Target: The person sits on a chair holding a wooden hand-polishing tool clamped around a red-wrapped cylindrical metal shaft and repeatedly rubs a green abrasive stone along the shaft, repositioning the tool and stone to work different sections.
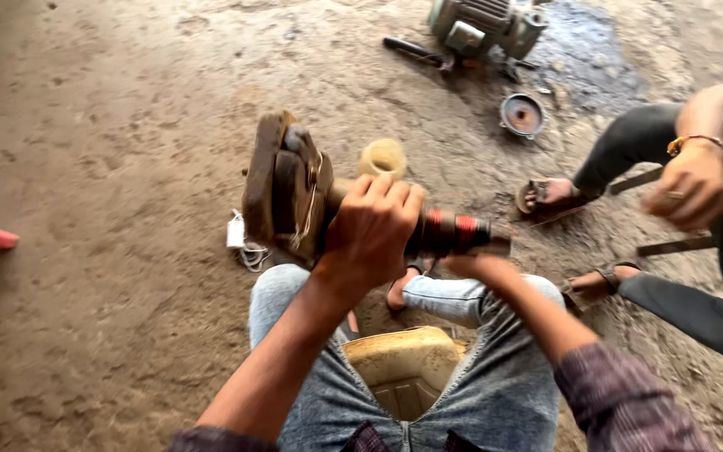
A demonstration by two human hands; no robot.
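gripping the rusty shaft assembly (449,233) from above, the left hand (370,230) is closed around its middle — the heavy flanged end sticks out left of the knuckles. the right hand (479,266) supports the red-banded end from beneath; its grip cannot be told — above the knees.

You see soft, even daylight over the brown dirt floor (110,167); no single source shows. Shadows are weak and diffuse: a faint dark patch lies under the rusty brown metal shaft assembly (294,188). No glare. The wet dark patch of floor (587,54) by the far edge reads dull, not shiny. Your left hand (370,230) is fairly sharp; your right hand (479,268) is slightly smeared by motion. Detail softens toward the corners, and the lower frame edge is blurred.
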